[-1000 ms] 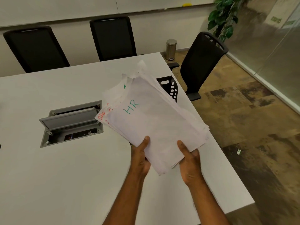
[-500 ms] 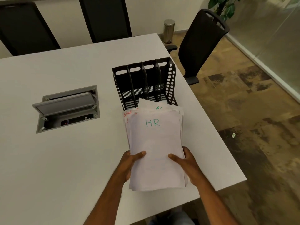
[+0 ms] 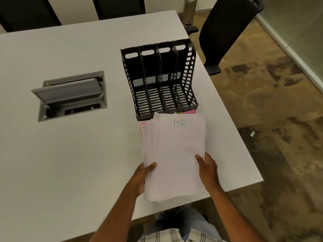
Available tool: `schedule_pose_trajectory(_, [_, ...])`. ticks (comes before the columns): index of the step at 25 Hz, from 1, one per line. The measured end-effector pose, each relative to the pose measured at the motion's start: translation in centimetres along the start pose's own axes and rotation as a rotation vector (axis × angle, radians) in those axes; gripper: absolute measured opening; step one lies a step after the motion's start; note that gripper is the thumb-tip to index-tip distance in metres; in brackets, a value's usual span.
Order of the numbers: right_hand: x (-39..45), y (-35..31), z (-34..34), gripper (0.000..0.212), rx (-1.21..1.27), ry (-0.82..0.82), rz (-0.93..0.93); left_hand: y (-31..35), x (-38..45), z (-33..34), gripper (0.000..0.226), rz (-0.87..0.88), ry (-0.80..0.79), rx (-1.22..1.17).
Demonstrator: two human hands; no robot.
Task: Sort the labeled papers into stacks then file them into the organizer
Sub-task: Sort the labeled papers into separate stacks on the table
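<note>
Your left hand [image 3: 142,179] and right hand [image 3: 208,170] are clamped on the near edges of the whole loose, unsorted bundle of white labelled papers [image 3: 174,154], "HR" on top, over the white bench [image 3: 70,163], so no stacks yet, and beyond, the black slotted plastic organizer [image 3: 160,79] shows four empty compartments.

matt white paper stack [image 3: 174,154], slightly crumpled; black perforated plastic organizer [image 3: 160,79]; smooth matt white table [image 3: 70,163]; brushed metal bin [image 3: 189,10], upper centre.
</note>
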State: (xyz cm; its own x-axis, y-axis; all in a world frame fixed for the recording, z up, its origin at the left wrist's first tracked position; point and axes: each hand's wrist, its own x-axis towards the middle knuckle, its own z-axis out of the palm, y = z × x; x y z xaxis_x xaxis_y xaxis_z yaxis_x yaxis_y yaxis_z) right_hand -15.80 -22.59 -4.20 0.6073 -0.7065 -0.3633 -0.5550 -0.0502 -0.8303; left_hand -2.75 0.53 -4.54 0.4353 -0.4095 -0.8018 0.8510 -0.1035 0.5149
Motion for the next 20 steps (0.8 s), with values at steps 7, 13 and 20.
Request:
schedule_pose_trajectory(7, [1.9, 3.3, -2.6, 0.025, -0.135, 0.059, 0.05, -2.7, 0.9, -0.1, 0.038, 0.026, 0.17, -0.022])
schedule_pose_trajectory(13, [7.0, 6.4, -10.2, 0.043, -0.392, 0.256, 0.03, -4.0, 1.5, -1.4, 0.036, 0.053, 0.243, -0.024])
schedule_pose_trajectory(20, [9.3, 7.4, -12.3, 0.086, -0.714, 0.244, 0.067, -5.4, 1.0, -0.8, 0.047, 0.053, 0.226, -0.035])
